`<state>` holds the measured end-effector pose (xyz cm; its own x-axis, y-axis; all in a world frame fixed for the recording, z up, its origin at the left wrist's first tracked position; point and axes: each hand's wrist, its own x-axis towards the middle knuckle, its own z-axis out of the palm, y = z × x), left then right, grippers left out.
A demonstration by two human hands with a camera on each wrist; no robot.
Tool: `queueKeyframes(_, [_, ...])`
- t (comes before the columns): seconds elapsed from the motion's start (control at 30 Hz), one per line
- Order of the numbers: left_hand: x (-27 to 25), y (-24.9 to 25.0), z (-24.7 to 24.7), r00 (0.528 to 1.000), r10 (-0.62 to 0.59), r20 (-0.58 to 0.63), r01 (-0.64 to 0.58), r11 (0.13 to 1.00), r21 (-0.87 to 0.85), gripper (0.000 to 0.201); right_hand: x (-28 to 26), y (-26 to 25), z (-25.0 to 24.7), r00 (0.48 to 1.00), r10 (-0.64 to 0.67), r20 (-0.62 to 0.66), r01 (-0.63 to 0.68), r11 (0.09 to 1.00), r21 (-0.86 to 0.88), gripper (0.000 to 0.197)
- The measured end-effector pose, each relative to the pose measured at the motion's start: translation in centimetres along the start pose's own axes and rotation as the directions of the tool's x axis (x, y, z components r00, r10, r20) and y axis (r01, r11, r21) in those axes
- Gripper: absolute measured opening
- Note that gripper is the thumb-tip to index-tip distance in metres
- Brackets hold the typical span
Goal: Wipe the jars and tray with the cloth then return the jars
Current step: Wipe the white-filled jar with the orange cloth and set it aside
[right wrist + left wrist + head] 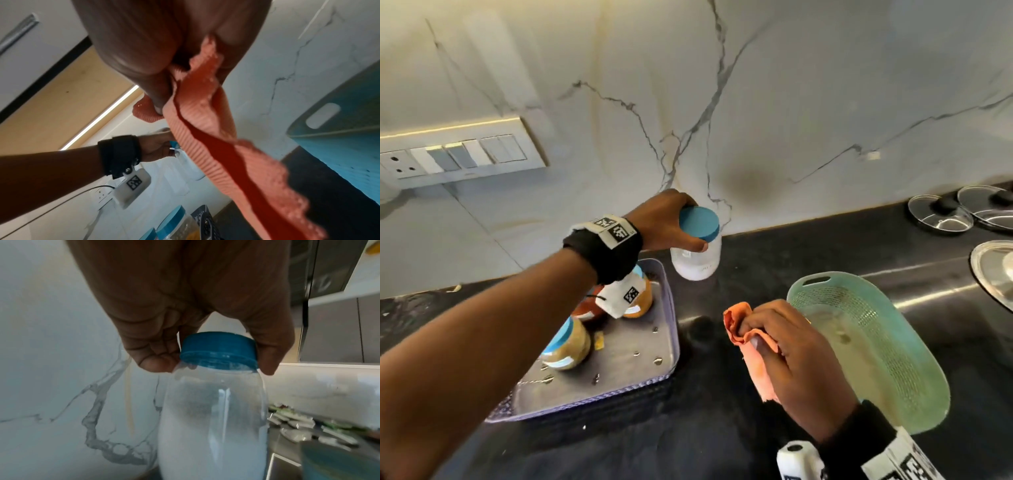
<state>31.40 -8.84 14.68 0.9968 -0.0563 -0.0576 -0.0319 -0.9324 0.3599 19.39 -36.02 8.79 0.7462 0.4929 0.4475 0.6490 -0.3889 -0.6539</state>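
My left hand [674, 222] grips the blue lid of a clear jar of white powder [697, 260] and holds it in the air just right of the tray; the left wrist view shows the fingers [156, 360] round the lid of that jar [213, 426]. The grey metal tray [633, 356] lies on the dark counter. On it stand a blue-lidded jar of tan powder [566, 342], an orange-filled jar [640, 301] and a reddish jar [585, 310], partly hidden by my left wrist. My right hand [777, 346] holds the bunched orange cloth [743, 329] beside the tray; the cloth [216, 133] hangs from that hand.
A pale green perforated basket [876, 342] lies on the counter under my right hand. Glass pot lids [941, 214] and a steel plate [993, 270] sit at the far right. The marble wall carries a switch panel [458, 154] at the left.
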Motion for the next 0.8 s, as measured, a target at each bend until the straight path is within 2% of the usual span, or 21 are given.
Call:
queueKeyframes(0.2, [8.3, -1.2, 4.8, 0.993, -0.027, 0.114, 0.004, 0.981, 0.195, 0.082, 0.4, 2.0, -0.6, 0.994, 0.106, -0.039, -0.104, 0.994, 0.037, 0.017])
queueKeyframes(0.37, [11.6, -3.2, 7.9, 0.973, -0.093, 0.209, 0.032, 0.960, 0.277, 0.085, 0.6, 2.4, -0.5, 0.992, 0.114, -0.049, -0.112, 0.993, 0.041, 0.017])
queueKeyframes(0.6, [12.5, -4.3, 8.6, 0.964, -0.127, 0.233, 0.054, 0.953, 0.298, 0.082, 0.9, 2.2, 0.3, 0.991, 0.134, -0.030, -0.132, 0.990, 0.052, 0.018])
queueKeyframes(0.67, [12.3, -4.2, 8.4, 0.963, -0.119, 0.244, 0.043, 0.954, 0.297, 0.087, 1.0, 1.9, 0.3, 0.992, 0.126, -0.026, -0.124, 0.990, 0.067, 0.018])
queueKeyframes(0.73, [11.6, -4.2, 7.7, 0.960, -0.101, 0.259, 0.028, 0.962, 0.272, 0.093, 1.1, 1.5, 0.5, 0.993, 0.115, -0.017, -0.113, 0.991, 0.073, 0.018])
queueKeyframes(0.8, [10.6, -3.8, 6.1, 0.966, -0.077, 0.248, 0.023, 0.977, 0.213, 0.092, 1.2, 1.2, 0.4, 0.993, 0.115, -0.013, -0.114, 0.990, 0.082, 0.016])
